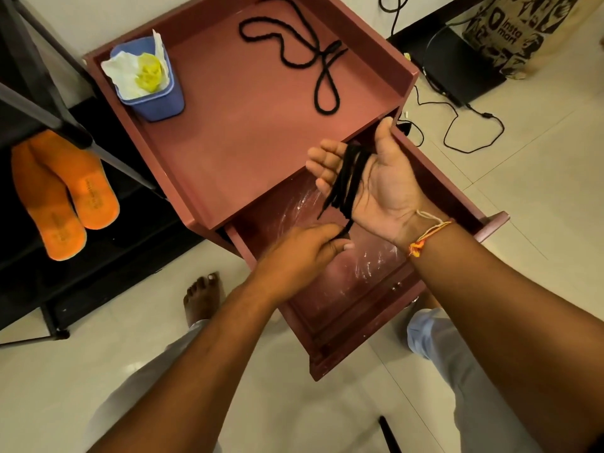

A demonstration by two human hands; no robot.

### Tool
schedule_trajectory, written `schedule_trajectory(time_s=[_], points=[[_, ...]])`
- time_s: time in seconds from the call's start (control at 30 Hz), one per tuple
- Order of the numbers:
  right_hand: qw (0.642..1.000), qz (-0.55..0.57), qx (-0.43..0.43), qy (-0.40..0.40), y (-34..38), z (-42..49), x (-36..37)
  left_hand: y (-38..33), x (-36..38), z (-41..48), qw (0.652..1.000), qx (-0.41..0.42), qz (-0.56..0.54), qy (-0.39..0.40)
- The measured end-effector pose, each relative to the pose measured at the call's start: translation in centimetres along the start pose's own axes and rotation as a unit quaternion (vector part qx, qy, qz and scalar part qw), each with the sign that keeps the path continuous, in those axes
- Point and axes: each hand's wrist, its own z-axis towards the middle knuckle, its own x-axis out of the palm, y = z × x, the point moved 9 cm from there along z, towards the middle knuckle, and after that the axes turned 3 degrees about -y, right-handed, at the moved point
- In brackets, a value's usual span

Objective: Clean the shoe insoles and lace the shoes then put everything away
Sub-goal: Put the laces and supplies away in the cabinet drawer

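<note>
A flat black shoelace (349, 178) is folded in loops across the palm of my right hand (380, 184), held palm up over the open drawer (343, 289). My left hand (304, 253) pinches the lace's lower end just below that palm. A second black lace, a round corded one (295, 47), lies loose on top of the reddish-brown cabinet (242, 132). Two orange insoles (62, 194) rest side by side on a black rack shelf at the left.
A blue cup (153, 99) holding white tissue and something yellow stands at the cabinet top's back left corner. The black metal shoe rack (81, 138) is left of the cabinet. Black cables (464, 125) and a printed bag (516, 34) lie on the tiled floor at right. My bare foot (202, 299) is by the drawer.
</note>
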Motion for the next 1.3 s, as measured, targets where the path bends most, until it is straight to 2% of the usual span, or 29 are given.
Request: schedule_trajectory(time_s=[0.07,0.13,0.2,0.33,0.37,0.43,0.53,0.6,0.7,0.77,0.9,1.0,1.1,1.3], points=[[0.993,-0.111,0.004,-0.045,-0.3,0.3,-0.9,0.3,-1.8,0.0,0.999,0.010,-0.006,-0.047],[0.980,-0.189,0.037,-0.056,-1.1,0.2,-1.2,0.7,-3.9,-0.2,0.994,0.014,-0.026,-0.109],[0.962,-0.256,0.090,-0.029,-2.2,-0.2,-0.8,1.6,-5.7,-0.4,0.984,-0.007,-0.069,-0.166],[0.902,-0.378,0.193,0.076,-5.1,-1.9,1.0,2.9,-7.6,-0.7,0.952,-0.030,-0.176,-0.248],[0.899,-0.369,0.213,0.096,-5.8,-2.4,1.5,3.0,-7.7,-0.8,0.943,-0.035,-0.206,-0.257],[0.917,-0.286,0.244,0.135,-6.5,-3.1,2.6,3.4,-7.2,-0.7,0.924,-0.054,-0.276,-0.259],[0.938,-0.061,0.263,0.218,-6.1,-3.8,4.8,4.1,-5.1,-0.3,0.901,-0.095,-0.365,-0.216],[0.941,0.067,0.235,0.234,-4.7,-3.3,5.5,4.2,-3.6,-0.1,0.915,-0.116,-0.342,-0.177],[0.960,0.174,0.143,0.165,-2.5,-1.5,4.2,3.8,-1.9,0.0,0.953,-0.123,-0.247,-0.123],[0.974,0.192,0.081,0.089,-1.7,-0.5,2.5,3.7,-1.6,0.0,0.966,-0.127,-0.196,-0.113],[0.989,0.150,-0.009,-0.011,-0.9,0.1,0.6,3.2,-2.7,-0.4,0.970,-0.108,-0.146,-0.159],[0.991,0.129,-0.030,-0.034,-1.0,0.3,0.5,2.7,-3.7,-0.8,0.963,-0.085,-0.136,-0.218],[0.993,0.100,-0.030,-0.050,-1.6,0.4,0.5,2.5,-4.0,-1.1,0.943,-0.085,-0.179,-0.265],[0.997,0.044,-0.017,-0.066,-2.6,0.2,0.8,2.5,-4.1,-1.5,0.928,-0.078,-0.184,-0.313]])
